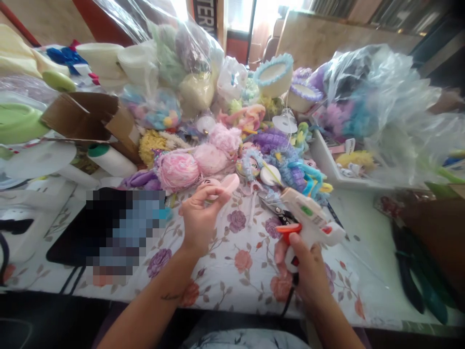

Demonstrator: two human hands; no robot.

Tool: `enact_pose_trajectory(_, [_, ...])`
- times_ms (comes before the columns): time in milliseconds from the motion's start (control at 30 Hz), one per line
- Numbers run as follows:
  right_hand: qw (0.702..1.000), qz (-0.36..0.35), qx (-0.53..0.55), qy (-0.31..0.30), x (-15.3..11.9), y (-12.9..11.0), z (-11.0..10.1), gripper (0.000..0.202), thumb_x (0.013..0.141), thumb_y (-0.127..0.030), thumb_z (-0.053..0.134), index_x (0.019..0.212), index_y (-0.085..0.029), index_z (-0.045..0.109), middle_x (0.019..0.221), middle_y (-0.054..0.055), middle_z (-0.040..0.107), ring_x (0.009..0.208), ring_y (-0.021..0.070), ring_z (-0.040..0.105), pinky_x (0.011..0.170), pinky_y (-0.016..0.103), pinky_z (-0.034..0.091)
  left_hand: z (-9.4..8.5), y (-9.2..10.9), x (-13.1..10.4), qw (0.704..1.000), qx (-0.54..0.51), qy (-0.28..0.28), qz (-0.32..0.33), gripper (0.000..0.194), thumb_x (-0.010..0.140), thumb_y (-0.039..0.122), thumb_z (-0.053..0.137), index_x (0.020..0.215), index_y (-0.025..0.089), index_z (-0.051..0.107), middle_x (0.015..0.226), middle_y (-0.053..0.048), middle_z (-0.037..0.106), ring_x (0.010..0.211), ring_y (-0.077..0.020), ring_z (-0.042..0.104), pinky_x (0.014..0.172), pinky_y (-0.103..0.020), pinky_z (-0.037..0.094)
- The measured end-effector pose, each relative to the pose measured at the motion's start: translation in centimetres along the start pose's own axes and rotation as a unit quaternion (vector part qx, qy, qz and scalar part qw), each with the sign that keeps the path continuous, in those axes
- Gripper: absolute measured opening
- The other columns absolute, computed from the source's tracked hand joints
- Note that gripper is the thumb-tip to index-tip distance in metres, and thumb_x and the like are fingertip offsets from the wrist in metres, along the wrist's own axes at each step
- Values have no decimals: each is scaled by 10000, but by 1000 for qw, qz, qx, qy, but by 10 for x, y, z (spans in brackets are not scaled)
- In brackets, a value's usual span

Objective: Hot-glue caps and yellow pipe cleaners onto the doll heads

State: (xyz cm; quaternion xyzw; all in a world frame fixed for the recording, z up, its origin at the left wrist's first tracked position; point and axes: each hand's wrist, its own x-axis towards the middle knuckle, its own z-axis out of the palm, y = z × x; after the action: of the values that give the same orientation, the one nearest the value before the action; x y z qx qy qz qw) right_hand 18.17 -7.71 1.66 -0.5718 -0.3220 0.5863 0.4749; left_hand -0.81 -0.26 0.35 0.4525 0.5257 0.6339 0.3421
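My left hand (201, 218) pinches a small pale pink oval piece (230, 184) between thumb and fingers, raised above the flowered tablecloth (225, 252). A white hot glue gun (308, 213) with an orange trigger is in my right hand (307, 261). Its nozzle points up and to the left, and a black cord hangs from the handle. Just behind the glue gun lie dark-handled pliers or cutters (281, 211), partly covered by it. Beyond my left hand rest balls of pink yarn (178, 169), and part of a pink doll-like face shows behind my fingers.
A dark tablet (87, 228), partly pixelated, lies on the left. Behind it stand a thread cone (112, 160) and an open cardboard box (87, 114). Colourful plush pieces fill the back, with plastic bags above. A white tray (323, 162) and dark green-handled tools (410, 271) are at the right.
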Motion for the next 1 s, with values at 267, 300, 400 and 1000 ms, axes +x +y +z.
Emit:
enact_pose_trajectory(267, [984, -173, 35, 35, 31, -25, -2, 423, 689, -194, 761, 1092, -202, 633, 730, -7, 686, 422, 77, 474, 340, 189, 330, 8, 7, -6, 898, -251, -193, -307, 261, 545, 288, 891, 683, 171, 702, 655, 2, 667, 558, -86, 559, 548, -215, 442])
enact_pose_trajectory(300, [984, -172, 30, 37, 33, -25, 1, 485, 681, -181, 768, 1141, -209, 618, 690, -21, 672, 432, 84, 478, 356, 195, 347, 8, 7, -7, 888, -261, -196, -324, 265, 540, 283, 895, 679, 167, 701, 641, 6, 661, 541, -76, 546, 528, -201, 426])
enact_pose_trajectory(400, [987, -158, 18, 17, 37, -22, 8, 545, 687, -198, 779, 1202, -197, 599, 596, -44, 629, 453, 96, 470, 404, 218, 389, 8, 6, -8, 862, -285, -206, -364, 256, 567, 277, 891, 693, 158, 702, 619, 12, 650, 526, -60, 538, 515, -180, 412])
enact_pose_trajectory(1000, [986, -117, 108, -45, 39, -12, 11, 554, 731, -233, 761, 1250, -195, 570, 679, -51, 588, 451, 62, 453, 366, 173, 359, 11, -2, -15, 801, -304, -381, -348, 366, 790, 388, 725, 1090, 177, 709, 1127, -114, 701, 999, -221, 666, 951, -355, 490])
